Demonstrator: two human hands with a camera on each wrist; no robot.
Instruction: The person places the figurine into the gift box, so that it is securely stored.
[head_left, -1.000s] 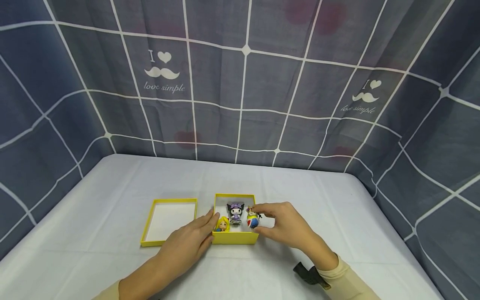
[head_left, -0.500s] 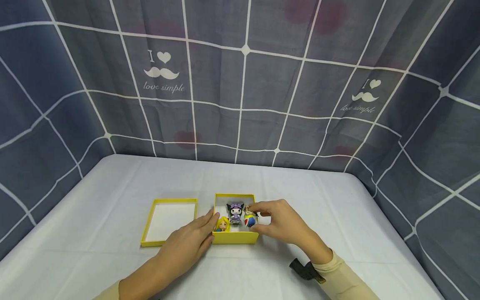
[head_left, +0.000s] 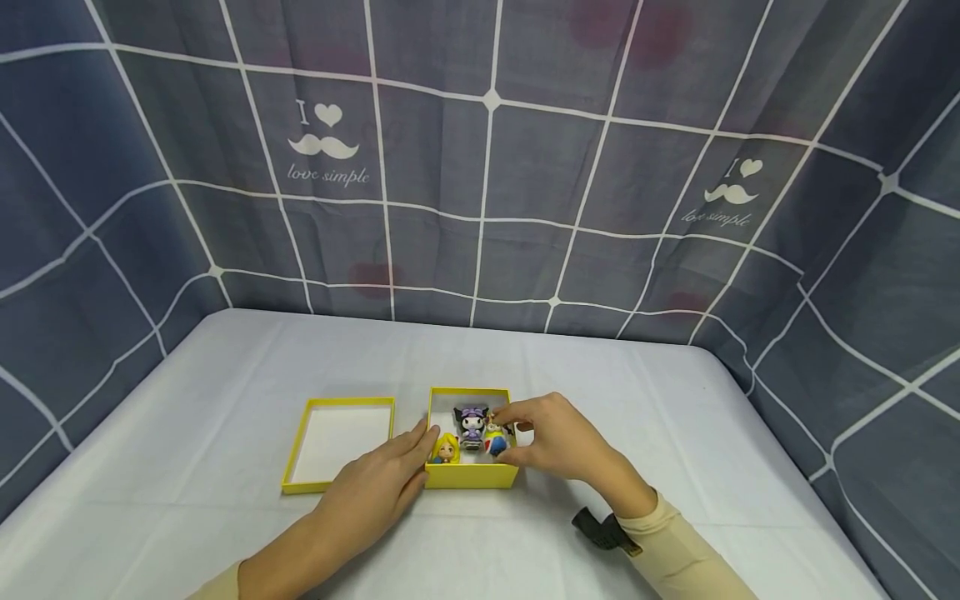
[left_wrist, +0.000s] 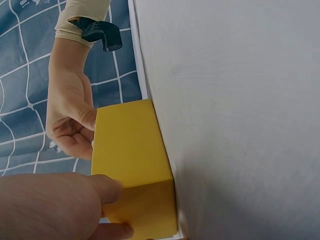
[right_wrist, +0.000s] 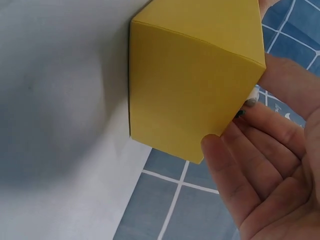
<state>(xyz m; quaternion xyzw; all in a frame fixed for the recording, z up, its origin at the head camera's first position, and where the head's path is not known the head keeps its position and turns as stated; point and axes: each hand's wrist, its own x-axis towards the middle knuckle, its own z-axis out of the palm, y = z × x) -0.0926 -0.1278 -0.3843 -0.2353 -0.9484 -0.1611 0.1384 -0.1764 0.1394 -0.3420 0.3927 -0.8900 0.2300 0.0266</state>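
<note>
A yellow box (head_left: 471, 477) with a white inside stands on the table. Inside it are a purple-and-black figurine (head_left: 472, 428) and, in the near left corner, a yellow-haired figurine (head_left: 446, 449). My right hand (head_left: 564, 442) pinches a yellow, red, white and blue figurine (head_left: 496, 442) between thumb and fingers at the box's right side. That figurine is partly hidden by the fingers. My left hand (head_left: 378, 479) rests with fairly straight fingers against the box's left wall. In the right wrist view the box (right_wrist: 195, 85) hides most of the figurine.
A yellow-rimmed lid (head_left: 339, 486) lies to the left of the box, white inside up. White cloth (head_left: 600, 383) covers the table. Grey checked curtains (head_left: 427, 150) rise behind it and at both sides. A black wrist-camera mount (head_left: 606, 531) sits at my right sleeve.
My right hand has moved slightly left with the figurine, bringing it in from the right wall, close beside the purple-and-black one. The left hand and the box have stayed put.
</note>
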